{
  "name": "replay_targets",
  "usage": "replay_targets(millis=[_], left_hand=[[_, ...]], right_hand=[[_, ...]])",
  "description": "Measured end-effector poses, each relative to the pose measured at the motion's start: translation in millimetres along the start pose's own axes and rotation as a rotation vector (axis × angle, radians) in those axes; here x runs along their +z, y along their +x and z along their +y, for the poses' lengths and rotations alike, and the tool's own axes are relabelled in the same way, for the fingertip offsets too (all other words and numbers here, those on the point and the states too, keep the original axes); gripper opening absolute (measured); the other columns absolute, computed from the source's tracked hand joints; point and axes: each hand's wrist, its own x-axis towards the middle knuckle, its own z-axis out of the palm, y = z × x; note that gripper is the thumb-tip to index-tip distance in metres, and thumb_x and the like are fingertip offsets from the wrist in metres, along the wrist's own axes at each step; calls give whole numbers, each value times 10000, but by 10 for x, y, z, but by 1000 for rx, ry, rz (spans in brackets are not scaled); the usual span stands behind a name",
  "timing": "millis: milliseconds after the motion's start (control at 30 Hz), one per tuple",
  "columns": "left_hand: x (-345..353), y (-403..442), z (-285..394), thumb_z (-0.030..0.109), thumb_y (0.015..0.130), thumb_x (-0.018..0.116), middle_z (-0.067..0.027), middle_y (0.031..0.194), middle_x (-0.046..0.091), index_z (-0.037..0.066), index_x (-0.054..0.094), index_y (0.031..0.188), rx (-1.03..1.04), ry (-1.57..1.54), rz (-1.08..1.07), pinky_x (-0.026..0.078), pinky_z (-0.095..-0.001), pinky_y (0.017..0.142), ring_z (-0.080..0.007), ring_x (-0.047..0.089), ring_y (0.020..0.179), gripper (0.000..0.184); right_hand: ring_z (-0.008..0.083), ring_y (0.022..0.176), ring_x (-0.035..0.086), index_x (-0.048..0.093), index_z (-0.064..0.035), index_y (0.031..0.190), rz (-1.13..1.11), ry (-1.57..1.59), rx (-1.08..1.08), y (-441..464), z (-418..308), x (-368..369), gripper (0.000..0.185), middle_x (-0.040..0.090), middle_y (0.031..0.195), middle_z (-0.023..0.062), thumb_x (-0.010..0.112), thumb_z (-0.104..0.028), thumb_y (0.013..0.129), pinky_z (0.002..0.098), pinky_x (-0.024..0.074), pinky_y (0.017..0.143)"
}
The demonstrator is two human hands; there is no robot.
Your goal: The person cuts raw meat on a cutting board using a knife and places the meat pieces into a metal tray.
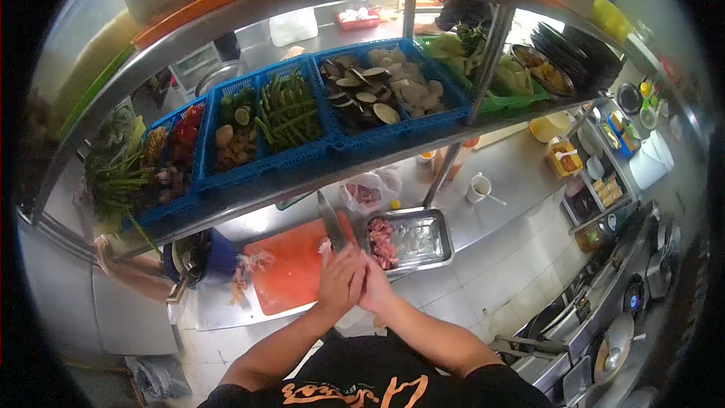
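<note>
My left hand (340, 281) and my right hand (374, 287) are pressed together in front of me, between the orange cutting board and the metal tray. A broad-bladed knife (331, 221) points away from me out of my hands. Its handle is hidden; my right hand appears closed around it. The left fingers are bent across toward the right hand, and what they hold is hidden. A small pale pink piece (325, 245) shows by the left fingertips. Under the blade lies the orange cutting board (283, 276). Cut raw meat (383, 242) fills the left end of the metal tray (423, 238).
Blue baskets (328, 132) of vegetables line the shelf above. Behind the board sits a plastic bag of meat (364, 195). A white mug (478, 187) with a spoon stands farther right. A blue container (210, 255) is at left, a wok (613, 344) at lower right.
</note>
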Motion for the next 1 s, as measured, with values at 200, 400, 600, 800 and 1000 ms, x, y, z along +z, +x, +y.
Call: replay_targets(millis=[200,400,600,800,1000], left_hand=[[231,307,90,159,960,610,-242,1307,566,-32,523,1257,-271,-205,189,412,-492,1052,-405,547,1231,363],[310,244,130,138,1023,477,-219,1268,589,-6,436,1405,-535,-428,-49,455,-418,1015,-350,590,1151,410],[461,-17,129,157,1038,439,-225,1275,561,-16,424,1426,-334,-278,8,432,-414,1049,-333,565,1183,425],[556,-55,47,239,1070,428,-184,1283,549,-8,405,1446,-491,-569,48,457,-393,997,-284,557,1155,451],[303,-338,-700,291,1051,506,-82,1269,563,67,474,1412,-857,-719,70,525,-327,863,-164,589,1077,426]], right_hand=[[174,879,655,635,-100,1015,-90,-107,-63,3,-266,164,301,670,947,38,483,-354,1068,329,543,813],[172,896,654,658,-107,1031,32,-161,-166,-34,-288,195,356,683,977,46,465,-403,1070,341,537,792],[191,880,681,667,-90,1030,284,-573,-266,-55,-217,89,376,709,960,60,449,-394,1070,360,532,745],[234,778,673,662,-22,978,104,-1318,-439,315,-458,-381,408,696,892,128,488,-387,1028,391,525,698],[421,934,697,667,19,1021,415,-1824,-432,-89,-1392,-122,414,703,948,272,586,-374,919,494,544,802]])
